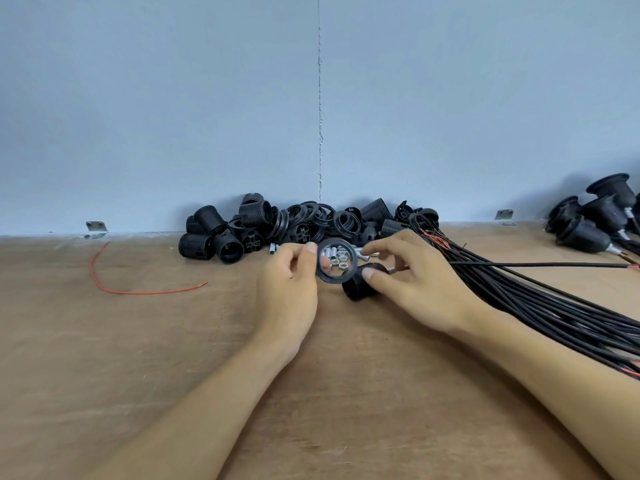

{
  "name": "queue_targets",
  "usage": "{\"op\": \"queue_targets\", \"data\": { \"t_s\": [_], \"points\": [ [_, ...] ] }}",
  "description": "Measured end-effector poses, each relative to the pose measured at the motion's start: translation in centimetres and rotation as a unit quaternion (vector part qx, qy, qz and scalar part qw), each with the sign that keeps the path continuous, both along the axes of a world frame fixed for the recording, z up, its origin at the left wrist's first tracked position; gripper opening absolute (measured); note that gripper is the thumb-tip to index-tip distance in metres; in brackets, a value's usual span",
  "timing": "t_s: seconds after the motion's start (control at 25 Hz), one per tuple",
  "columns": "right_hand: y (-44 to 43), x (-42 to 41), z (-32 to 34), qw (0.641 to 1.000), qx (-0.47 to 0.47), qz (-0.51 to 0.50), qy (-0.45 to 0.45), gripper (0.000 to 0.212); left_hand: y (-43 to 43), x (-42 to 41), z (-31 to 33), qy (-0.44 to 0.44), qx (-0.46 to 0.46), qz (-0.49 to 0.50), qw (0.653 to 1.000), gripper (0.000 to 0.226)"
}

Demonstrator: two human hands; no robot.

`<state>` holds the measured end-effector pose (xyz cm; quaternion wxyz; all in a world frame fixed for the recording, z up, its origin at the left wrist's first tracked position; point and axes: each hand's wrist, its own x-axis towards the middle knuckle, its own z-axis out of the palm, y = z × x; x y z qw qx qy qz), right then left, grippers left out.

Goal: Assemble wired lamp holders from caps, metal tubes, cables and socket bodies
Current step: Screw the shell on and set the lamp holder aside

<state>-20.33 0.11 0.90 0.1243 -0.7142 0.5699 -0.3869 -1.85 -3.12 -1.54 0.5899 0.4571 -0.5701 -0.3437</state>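
Note:
My left hand (289, 282) pinches a black plastic ring (323, 276) and holds it upright above the wooden table. Small metal tubes and nuts (335, 257) on the table show through its opening. My right hand (412, 282) grips a black socket body (356, 289) just right of the ring, thumb on its threaded side. A short metal tube sticks out of it by my fingers, and a black cable (519, 264) runs off to the right. The ring and the socket body nearly touch.
A heap of black threaded socket bodies, caps and rings (263, 226) lies against the wall. A bundle of black cables (554, 306) stretches along the right side. Assembled lamp holders (595, 220) sit far right. A loose red wire (138, 291) curls at left.

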Motion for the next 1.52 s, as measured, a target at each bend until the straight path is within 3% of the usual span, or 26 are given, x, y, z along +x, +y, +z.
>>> {"op": "queue_targets", "data": {
  "t_s": [0.08,0.2,0.44,0.6,0.76,1.08,1.52],
  "points": [
    [-0.1,-0.6,-0.2,0.993,0.046,0.025,0.107,0.045,-0.4,0.1,-0.1,0.021,0.010,0.056,0.998,0.027],
    [-0.4,-0.9,-0.8,0.982,0.029,0.029,0.183,0.049,-0.3,0.1,0.0,-0.019,0.012,0.087,0.996,0.026],
    [-0.8,-1.2,-1.0,0.996,-0.035,0.041,0.075,0.053,0.7,-0.4,0.3,-0.129,-0.023,-0.029,0.991,0.023],
    [-0.7,-1.2,-1.0,0.995,-0.057,0.029,0.075,0.053,1.0,-0.2,0.4,-0.062,0.017,-0.107,0.992,0.006],
    [-0.7,-1.0,-0.8,0.995,-0.058,0.027,0.071,0.052,0.9,0.1,0.4,-0.018,0.072,-0.149,0.986,0.020],
    [-0.1,-0.4,-0.9,0.993,-0.048,0.048,0.096,0.048,0.5,0.2,0.7,0.067,0.144,-0.132,0.978,0.003],
    [-0.2,0.0,-1.0,0.992,-0.079,0.014,0.094,0.049,1.2,-0.2,0.3,0.005,0.059,-0.057,0.997,0.008]
  ]
}}
